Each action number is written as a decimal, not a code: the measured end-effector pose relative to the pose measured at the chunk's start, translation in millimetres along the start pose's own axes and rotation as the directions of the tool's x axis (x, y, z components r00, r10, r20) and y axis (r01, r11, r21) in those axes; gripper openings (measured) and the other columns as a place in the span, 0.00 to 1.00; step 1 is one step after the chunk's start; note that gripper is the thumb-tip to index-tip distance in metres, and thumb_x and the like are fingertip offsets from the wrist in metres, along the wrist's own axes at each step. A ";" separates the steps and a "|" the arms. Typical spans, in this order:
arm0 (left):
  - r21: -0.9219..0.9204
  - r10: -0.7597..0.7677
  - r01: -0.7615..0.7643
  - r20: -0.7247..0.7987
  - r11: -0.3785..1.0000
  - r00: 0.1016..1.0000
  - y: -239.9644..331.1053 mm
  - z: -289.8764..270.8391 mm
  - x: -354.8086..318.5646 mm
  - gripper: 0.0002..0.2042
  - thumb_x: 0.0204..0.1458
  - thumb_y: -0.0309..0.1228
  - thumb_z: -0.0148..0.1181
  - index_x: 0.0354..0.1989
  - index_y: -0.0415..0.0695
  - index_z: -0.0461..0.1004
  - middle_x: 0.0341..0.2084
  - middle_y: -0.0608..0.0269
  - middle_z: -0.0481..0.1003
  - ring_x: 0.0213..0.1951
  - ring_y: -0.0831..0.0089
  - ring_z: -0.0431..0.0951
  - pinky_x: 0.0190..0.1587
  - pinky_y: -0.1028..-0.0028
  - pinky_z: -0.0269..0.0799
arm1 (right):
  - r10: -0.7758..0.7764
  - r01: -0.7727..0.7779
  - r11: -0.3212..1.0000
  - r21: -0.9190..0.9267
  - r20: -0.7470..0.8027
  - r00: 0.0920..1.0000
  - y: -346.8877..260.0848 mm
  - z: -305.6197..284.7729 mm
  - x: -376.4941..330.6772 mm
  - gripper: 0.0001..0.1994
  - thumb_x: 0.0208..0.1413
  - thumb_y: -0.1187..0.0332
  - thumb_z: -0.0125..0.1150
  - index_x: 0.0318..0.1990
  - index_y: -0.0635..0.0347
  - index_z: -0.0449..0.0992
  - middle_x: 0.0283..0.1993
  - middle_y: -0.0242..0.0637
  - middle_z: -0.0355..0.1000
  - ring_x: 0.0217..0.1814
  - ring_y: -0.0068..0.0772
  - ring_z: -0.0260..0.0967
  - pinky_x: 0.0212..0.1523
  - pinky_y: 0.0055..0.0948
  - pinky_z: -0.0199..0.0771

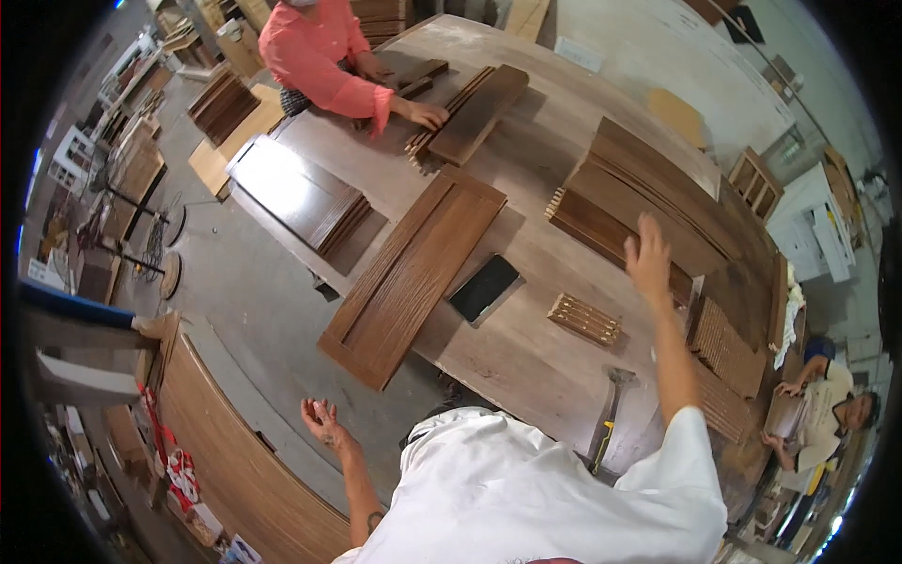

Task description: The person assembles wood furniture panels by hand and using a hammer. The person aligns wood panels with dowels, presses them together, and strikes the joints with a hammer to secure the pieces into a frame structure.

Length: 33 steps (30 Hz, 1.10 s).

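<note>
White shirt (526, 498) fills the foreground; left hand (322, 420) hangs open and empty off the desk (526, 367), right hand (648, 258) spread open on the stacked panels (639, 211), far from the long panel (413, 273).

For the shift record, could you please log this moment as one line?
right hand: open, reaching to stacked brown panels | left hand: open, empty, off table
</note>
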<state>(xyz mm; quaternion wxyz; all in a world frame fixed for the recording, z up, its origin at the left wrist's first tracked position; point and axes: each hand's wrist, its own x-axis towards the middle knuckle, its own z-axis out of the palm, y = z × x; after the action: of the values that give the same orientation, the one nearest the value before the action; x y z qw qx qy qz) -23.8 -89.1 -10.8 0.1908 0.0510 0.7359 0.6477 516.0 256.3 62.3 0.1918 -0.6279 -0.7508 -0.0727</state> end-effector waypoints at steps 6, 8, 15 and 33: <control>-0.029 0.028 -0.029 -0.044 0.999 0.999 -7.3 -6.7 -3.1 0.21 0.62 0.38 0.50 0.61 0.42 0.60 0.54 0.58 0.65 0.48 0.69 0.72 0.49 0.69 0.72 | -0.083 0.042 0.996 0.080 0.626 0.776 -61.2 20.7 -115.8 0.43 0.42 0.59 0.71 0.66 0.61 0.55 0.65 0.53 0.56 0.66 0.53 0.54 0.63 0.47 0.56; -0.073 0.047 -0.046 0.012 0.996 0.999 -9.7 -0.8 -1.3 0.21 0.62 0.37 0.50 0.60 0.42 0.61 0.52 0.58 0.67 0.46 0.68 0.73 0.44 0.70 0.74 | -0.066 0.007 0.995 0.095 0.626 0.777 -67.0 25.6 -117.4 0.45 0.40 0.61 0.72 0.66 0.59 0.53 0.62 0.51 0.59 0.64 0.53 0.56 0.63 0.47 0.56; -0.150 0.131 -0.121 0.061 0.981 0.989 19.9 16.6 -15.6 0.19 0.61 0.36 0.51 0.58 0.42 0.63 0.47 0.59 0.70 0.39 0.71 0.76 0.39 0.74 0.75 | -0.057 -0.047 0.984 0.171 0.556 0.829 -81.6 38.2 -119.9 0.42 0.39 0.62 0.72 0.64 0.56 0.56 0.55 0.50 0.64 0.58 0.53 0.60 0.56 0.46 0.63; -0.043 0.193 -0.188 0.198 0.981 0.961 22.1 46.2 -38.7 0.19 0.62 0.36 0.50 0.59 0.41 0.62 0.47 0.58 0.70 0.37 0.72 0.76 0.38 0.74 0.74 | 0.258 -0.256 0.966 -0.030 0.101 0.961 45.7 56.7 -74.5 0.29 0.58 0.62 0.55 0.66 0.59 0.56 0.69 0.45 0.54 0.69 0.48 0.51 0.66 0.48 0.51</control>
<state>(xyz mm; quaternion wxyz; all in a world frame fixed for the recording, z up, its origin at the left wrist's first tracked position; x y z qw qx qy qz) 24.1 -55.0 15.0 0.2016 0.1844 0.6967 0.6633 559.5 217.2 -23.9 0.1551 -0.7245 -0.6713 -0.0206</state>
